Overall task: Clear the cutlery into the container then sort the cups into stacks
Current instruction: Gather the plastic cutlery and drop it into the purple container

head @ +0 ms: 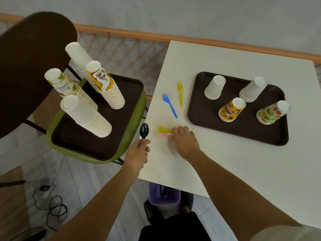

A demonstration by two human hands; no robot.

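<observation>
Black spoon (144,130) clamped in the left grip (138,153), beside the counter (199,58) edge. One cup stack (65,86) reads "HELLO SUMMER". Right grip (185,139) touches blurred yellow-pink cutlery (163,131); closed or apart, I cannot tell. Purple container (165,197) sits half hidden under the counter.

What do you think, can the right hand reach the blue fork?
Probably yes. The blue fork lies on bare table just beyond the right hand, nothing between them. That hand's fingers are on blurry yellow and pink cutlery, though, so it may be busy.

Grey wall (191,14), pale tiled floor (83,180)
</observation>
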